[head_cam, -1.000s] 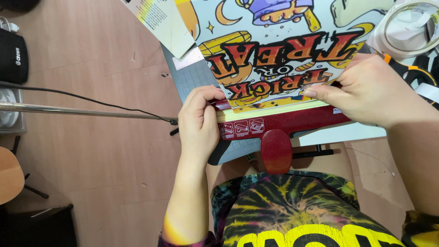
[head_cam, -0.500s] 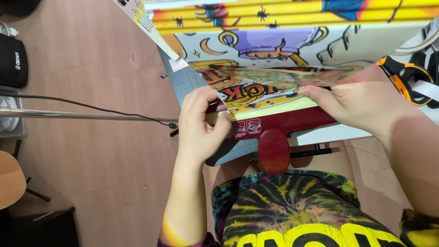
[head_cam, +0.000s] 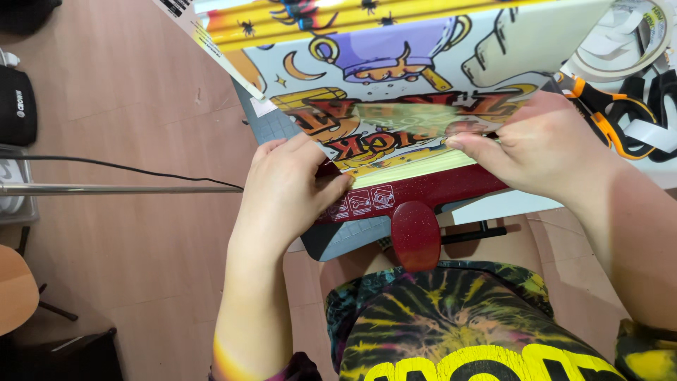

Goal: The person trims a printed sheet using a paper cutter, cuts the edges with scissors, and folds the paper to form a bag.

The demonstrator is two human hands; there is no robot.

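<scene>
Left hand: the left hand [head_cam: 289, 190] rests at the near left corner of the glossy printed sheet with cartoon drawings in yellow, purple and orange [head_cam: 395, 106], fingers together and pinched on that corner.
Right hand: the right hand [head_cam: 543, 152] grips the sheet's near edge further right, fingers closed on it.
Sheet: lifted and curling at its near edge, just above the dark red glittery paper trimmer [head_cam: 423, 194]; the far part lies on the bench [head_cam: 493, 206].
Trimmer: lies along the bench's near edge; its rounded red handle [head_cam: 416, 235] overhangs toward the person's tie-dye shirt [head_cam: 458, 324].
Labels: three small white-and-red square pictogram stickers [head_cam: 365, 202] in a row on the trimmer's front face, just beside the left hand.
Right of bench: a roll of clear tape [head_cam: 624, 42] and orange-and-black handled scissors [head_cam: 610, 113], near the right hand.
Open room: bare wooden floor [head_cam: 127, 92] to the left, crossed by a thin black cable [head_cam: 120, 166] and a metal rod [head_cam: 106, 188].
</scene>
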